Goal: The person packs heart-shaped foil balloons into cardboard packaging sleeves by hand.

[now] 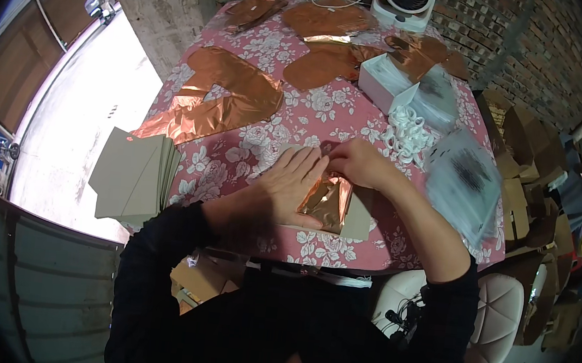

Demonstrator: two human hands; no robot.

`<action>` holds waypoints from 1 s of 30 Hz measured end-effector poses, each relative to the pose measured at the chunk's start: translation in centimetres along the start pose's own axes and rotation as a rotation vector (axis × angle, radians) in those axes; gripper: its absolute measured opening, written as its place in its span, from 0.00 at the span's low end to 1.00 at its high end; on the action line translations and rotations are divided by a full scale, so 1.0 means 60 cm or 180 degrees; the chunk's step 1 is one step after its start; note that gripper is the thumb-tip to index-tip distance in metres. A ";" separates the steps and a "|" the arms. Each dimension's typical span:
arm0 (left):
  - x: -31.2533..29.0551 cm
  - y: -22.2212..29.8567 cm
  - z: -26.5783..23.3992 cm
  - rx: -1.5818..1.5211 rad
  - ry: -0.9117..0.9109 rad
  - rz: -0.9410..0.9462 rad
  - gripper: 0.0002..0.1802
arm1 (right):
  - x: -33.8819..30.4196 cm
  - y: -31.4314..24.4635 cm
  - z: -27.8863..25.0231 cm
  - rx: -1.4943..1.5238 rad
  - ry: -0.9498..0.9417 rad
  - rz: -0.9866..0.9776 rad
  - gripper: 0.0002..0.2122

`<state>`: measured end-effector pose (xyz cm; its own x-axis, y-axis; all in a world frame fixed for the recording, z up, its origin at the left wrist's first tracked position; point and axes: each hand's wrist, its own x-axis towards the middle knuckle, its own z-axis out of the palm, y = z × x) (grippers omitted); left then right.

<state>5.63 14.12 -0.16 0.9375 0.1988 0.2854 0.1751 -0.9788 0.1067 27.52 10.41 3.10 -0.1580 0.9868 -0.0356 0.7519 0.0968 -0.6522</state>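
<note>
Head view, left hand [287, 187] flat on foil [329, 207], right hand [362, 163] curled, grip unclear, bare tablecloth [392, 245] toward front edge

The pink tablecloth [315, 117] is patterned with white flowers; the folded foil balloon [328, 205] is coloured copper, the cardboard stack [126, 173] greyish beige.

Shiny copper foil [328, 208] lay on a grey-beige card [359, 215] before me.
The foil was a creased, narrow panel with bright glints, its length running away from me; my flat left grip [285, 186] covered its left side, and its far end met my curled right grip [360, 165]. The card lay flat beneath, showing to the right, by the bench's [389, 243] near edge.
</note>
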 end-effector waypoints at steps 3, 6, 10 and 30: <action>0.003 0.005 -0.008 0.0056 -0.0063 -0.0030 0.57 | -0.038 0.008 -0.020 -0.0233 0.0614 -0.0110 0.10; 0.007 0.007 -0.006 0.0073 -0.0348 -0.0146 0.59 | -0.080 0.005 0.001 -0.0285 0.1104 -0.0329 0.12; 0.006 0.005 0.006 0.0229 -0.0346 -0.0181 0.58 | -0.120 -0.012 0.055 -0.1365 0.1039 -0.0968 0.26; 0.011 0.005 -0.009 -0.0300 0.0131 -0.0056 0.57 | -0.148 0.015 0.102 -0.1746 0.0231 -0.0688 0.45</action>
<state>6.16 13.96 0.59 0.9211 0.2198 0.3213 0.1606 -0.9664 0.2005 25.68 0.95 -1.83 -0.3147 0.9417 0.1188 0.9316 0.3304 -0.1515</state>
